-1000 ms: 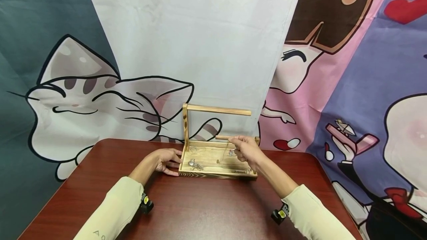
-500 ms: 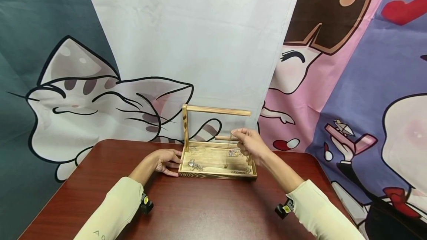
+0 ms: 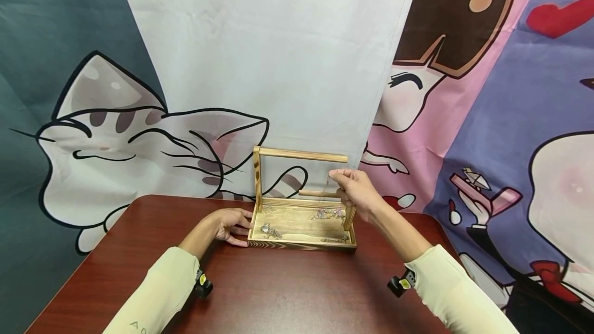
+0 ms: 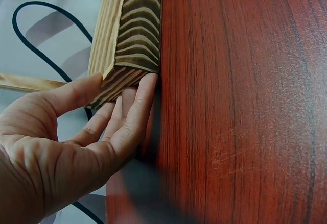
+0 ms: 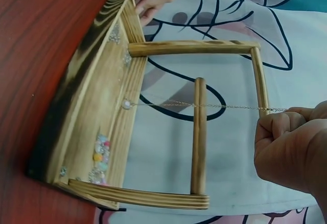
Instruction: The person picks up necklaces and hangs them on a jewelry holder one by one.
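Right hand [image 3: 357,189]: thumb and fingertips pinch the fine chain of a necklace [image 5: 232,107] near its upper end. The chain hangs down with its pale pendant [image 5: 126,103] above the tray's floor; pendant contact with the wood cannot be told.

Left hand [image 4: 76,137]: fingers extended, tips set against the end of the wooden tray [image 3: 297,244], not wrapped round it; probably steadying it.

Step in hand, judged: necklace lifted from the tray, to be hung on the stand. Next move likely calls for spreading the chain's loop and passing it over a bar's free end, with the other hand bracing the tray.

Rack: upper bar [image 3: 303,154] juts from the tall left post [image 3: 258,179], its free end close to the right hand. Lower bar [image 5: 199,132] juts from the short right post [image 3: 349,219]. In the right wrist view the chain crosses the lower bar; whether it touches cannot be told. That bar is the chief obstacle; a snag is possible.

In tray: colourful beaded piece [image 5: 100,155] at right, silvery jewellery [image 3: 270,231] front left, another chain [image 3: 339,239] front right. Tray sits on the red-brown tabletop [image 3: 287,282], printed cloth [image 3: 278,40] behind.
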### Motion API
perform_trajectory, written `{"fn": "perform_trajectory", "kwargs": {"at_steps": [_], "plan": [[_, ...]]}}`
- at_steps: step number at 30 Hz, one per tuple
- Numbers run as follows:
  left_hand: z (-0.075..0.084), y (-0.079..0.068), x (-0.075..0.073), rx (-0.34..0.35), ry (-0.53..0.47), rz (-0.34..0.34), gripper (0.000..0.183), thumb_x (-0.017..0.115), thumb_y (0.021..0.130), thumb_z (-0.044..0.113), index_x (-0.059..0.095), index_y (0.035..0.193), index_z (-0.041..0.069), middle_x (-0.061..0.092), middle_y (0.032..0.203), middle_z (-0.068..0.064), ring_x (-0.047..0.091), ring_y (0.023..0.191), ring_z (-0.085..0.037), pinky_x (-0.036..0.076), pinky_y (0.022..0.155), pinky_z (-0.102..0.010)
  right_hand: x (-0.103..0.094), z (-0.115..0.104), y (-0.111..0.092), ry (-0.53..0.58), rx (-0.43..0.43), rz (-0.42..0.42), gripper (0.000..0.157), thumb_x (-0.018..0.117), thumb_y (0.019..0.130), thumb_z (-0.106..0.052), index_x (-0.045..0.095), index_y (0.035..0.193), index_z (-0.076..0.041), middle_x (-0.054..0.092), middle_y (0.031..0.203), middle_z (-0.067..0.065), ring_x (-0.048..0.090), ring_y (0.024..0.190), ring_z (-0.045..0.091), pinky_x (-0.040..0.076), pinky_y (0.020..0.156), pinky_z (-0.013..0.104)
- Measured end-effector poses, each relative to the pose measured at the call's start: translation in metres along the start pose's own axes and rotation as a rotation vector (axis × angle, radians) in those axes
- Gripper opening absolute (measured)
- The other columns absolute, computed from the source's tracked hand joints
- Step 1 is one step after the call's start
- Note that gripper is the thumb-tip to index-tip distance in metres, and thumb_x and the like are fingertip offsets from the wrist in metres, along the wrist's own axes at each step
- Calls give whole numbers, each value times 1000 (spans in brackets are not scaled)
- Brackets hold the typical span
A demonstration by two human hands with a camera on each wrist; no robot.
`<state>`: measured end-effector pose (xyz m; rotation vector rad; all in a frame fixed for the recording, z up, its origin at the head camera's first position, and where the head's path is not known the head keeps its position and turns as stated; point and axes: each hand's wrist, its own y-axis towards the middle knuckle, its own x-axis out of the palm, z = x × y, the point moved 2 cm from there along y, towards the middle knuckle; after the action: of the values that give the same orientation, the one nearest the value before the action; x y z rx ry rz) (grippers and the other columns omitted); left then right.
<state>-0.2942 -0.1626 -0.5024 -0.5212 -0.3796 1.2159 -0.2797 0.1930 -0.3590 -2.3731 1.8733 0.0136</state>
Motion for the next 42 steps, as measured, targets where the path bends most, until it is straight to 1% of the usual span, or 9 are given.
{"fn": "perform_trajectory", "kwargs": {"at_steps": [5,6,13,19,24,27,34,39,42], "plan": [[-1,0,0,-4,0,7,62,64,106,-5,41,164,-1,66,135,-21,71,118,-29,71,100,-57,-1,-8,1,-32,-8,-15,21,54,120,-22,61,106,-9,30,58,-11,29,50,4,25,49,19],[-1,0,0,-5,0,8,62,64,106,-5,41,164,-1,67,135,-21,71,117,-28,71,100,-56,-1,-9,1,-40,-7,-18,24,53,120,-23,58,101,-10,30,57,-11,29,50,5,24,49,19],[0,-1,0,-2,5,5,62,64,106,-5,41,164,-1,65,138,-23,70,119,-29,71,99,-56,-4,-22,2,-138,2,-29,33,46,123,-26,50,93,-13,31,60,-11,29,50,5,27,50,20],[0,-1,-1,0,4,0,63,64,106,-5,42,164,-1,65,139,-23,70,122,-30,71,99,-55,-10,-27,2,-153,32,-53,42,43,124,-29,45,85,-13,31,60,-11,28,51,5,24,50,20],[0,-1,-1,-3,3,-4,62,64,106,-5,43,164,-1,67,135,-21,70,121,-30,71,99,-55,-13,-27,4,-178,60,-82,48,39,124,-29,39,78,-16,30,60,-10,27,51,4,22,48,19],[-1,0,-2,-1,3,-8,61,64,107,-4,43,164,0,68,131,-20,70,120,-30,72,98,-54,-15,-27,6,-159,81,-92,49,37,124,-29,38,77,-17,29,61,-10,26,51,3,21,47,18],[-1,0,-1,-1,7,-14,61,63,107,-4,43,165,0,70,127,-17,70,118,-28,72,98,-54,-21,-32,9,-55,104,-65,38,41,123,-27,50,89,-15,32,63,-11,27,52,3,23,47,17],[-1,-1,-1,-1,5,-10,61,63,107,-4,43,165,0,70,130,-19,70,119,-29,71,99,-55,-28,-40,8,-16,88,-34,40,45,123,-28,50,84,-18,33,63,-11,27,51,3,23,46,17],[0,-1,-2,-2,3,-7,61,64,107,-4,43,165,0,69,133,-20,71,120,-29,71,100,-56,-32,-45,7,22,87,-9,40,48,122,-28,55,84,-18,34,62,-11,27,51,2,22,46,17]]}}
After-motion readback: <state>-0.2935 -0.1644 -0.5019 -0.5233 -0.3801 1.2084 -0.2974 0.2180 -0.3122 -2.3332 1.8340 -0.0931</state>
